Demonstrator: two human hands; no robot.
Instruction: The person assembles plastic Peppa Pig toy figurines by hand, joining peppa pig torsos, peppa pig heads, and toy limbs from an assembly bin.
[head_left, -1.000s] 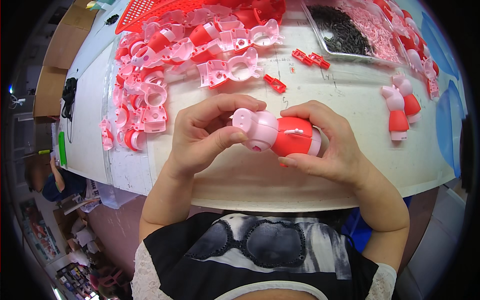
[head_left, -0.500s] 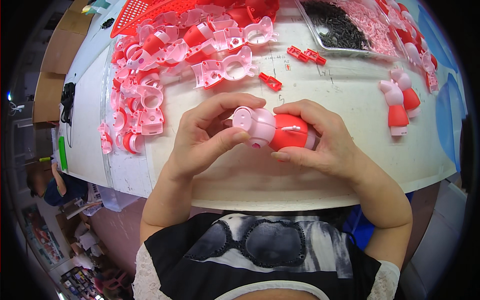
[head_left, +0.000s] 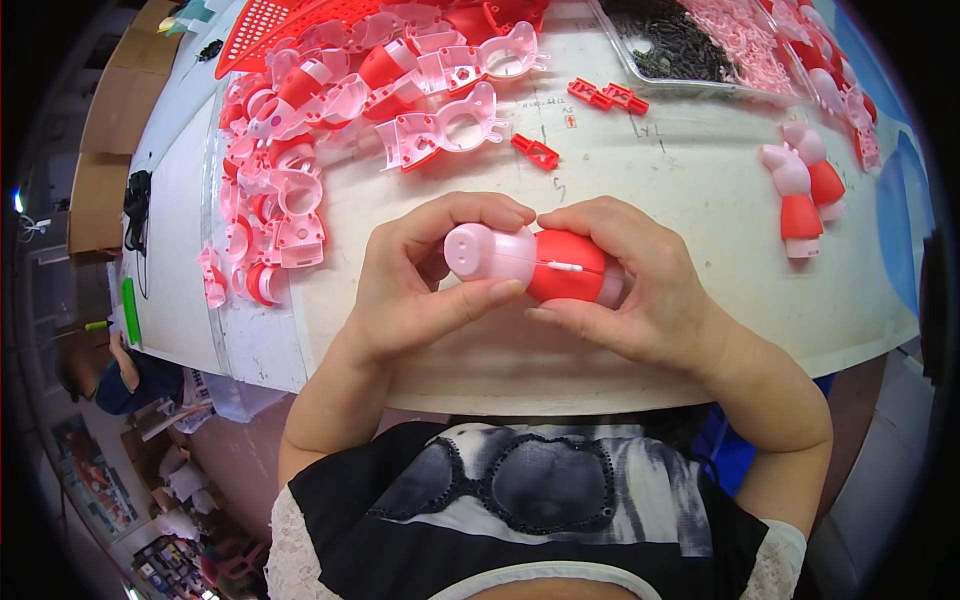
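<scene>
A pink and red toy pig figure [head_left: 565,268] lies sideways between my hands, above the near part of the table. My left hand [head_left: 425,270] pinches its pink head with the thumb below and the fingers above. My right hand [head_left: 640,275] is wrapped round the red body and the pink base. A seam runs along the figure, with a small white arm on the body. Beyond my hands is a small red plastic part [head_left: 535,152], with a pair of similar red parts [head_left: 608,96] farther back.
Pink and red half-shells [head_left: 300,190] are heaped at the left, beside a red perforated basket [head_left: 270,35]. Two pig figures [head_left: 800,215] lie at the right. A clear tray [head_left: 690,88] at the back holds black and pink small pieces. Another person [head_left: 135,375] sits at far left.
The toy figure has rolled a little in my hands, so its seam and white arm now face up more squarely. My left thumb has slid along the head toward the body.
</scene>
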